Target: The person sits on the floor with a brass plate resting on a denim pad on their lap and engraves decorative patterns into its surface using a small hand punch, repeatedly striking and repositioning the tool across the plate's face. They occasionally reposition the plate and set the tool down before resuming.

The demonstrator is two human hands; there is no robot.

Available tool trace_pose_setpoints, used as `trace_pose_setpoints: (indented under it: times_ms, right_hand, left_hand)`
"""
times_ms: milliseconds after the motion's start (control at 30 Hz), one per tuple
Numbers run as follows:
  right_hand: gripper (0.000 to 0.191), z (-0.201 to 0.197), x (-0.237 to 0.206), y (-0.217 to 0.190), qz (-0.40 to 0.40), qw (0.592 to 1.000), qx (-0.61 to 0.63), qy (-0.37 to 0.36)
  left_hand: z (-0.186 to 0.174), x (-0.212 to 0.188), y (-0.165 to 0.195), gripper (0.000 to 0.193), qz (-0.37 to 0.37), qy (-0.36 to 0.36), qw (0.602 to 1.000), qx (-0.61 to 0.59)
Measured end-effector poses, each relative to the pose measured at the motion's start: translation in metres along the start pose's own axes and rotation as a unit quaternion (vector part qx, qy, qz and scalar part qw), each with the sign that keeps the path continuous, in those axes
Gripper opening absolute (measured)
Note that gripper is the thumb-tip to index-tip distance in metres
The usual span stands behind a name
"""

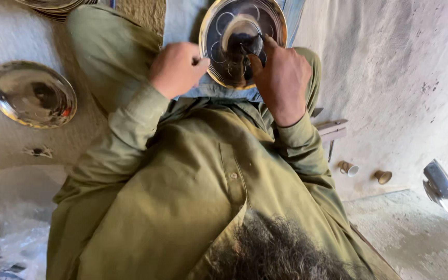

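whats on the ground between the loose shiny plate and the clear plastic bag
In the head view, a small dark-and-pale object lies on the ground between the loose metal plate and the clear plastic bag; it is too small to identify.

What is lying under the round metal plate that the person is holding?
Under the metal plate a blue cloth shows at its lower rim, spread over the lap. The plate covers whatever else lies beneath it.

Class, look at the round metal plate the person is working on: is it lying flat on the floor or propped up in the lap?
Propped up in the lap. The metal plate rests on blue cloth over the legs, left hand at its rim, right hand over it.
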State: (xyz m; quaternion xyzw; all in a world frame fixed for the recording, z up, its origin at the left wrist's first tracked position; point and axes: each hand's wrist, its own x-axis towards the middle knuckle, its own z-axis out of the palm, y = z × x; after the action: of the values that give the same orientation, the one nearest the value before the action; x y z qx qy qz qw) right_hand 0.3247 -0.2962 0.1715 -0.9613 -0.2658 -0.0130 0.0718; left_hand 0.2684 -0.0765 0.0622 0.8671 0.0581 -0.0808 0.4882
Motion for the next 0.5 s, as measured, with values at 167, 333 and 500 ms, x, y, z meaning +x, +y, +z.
trace_pose_setpoints:
  times_ms: [167,333,500]
  right_hand:
    - [0.037,0.006,-0.009,-0.003,0.028,0.999,-0.041,0.007]
    - [0.047,0.003,-0.024,0.011,0.087,0.988,0.109,0.067]
    - [0.047,0.028,-0.040,0.032,0.151,0.854,0.456,0.200]
  left_hand:
    - [-0.003,-0.013,0.018,0.027,0.004,0.000,0.993,-0.121]
    - [-0.022,-0.007,0.026,0.030,0.065,0.072,0.962,-0.257]
    - [-0.053,-0.038,-0.027,0.020,0.022,0.196,0.844,-0.498]
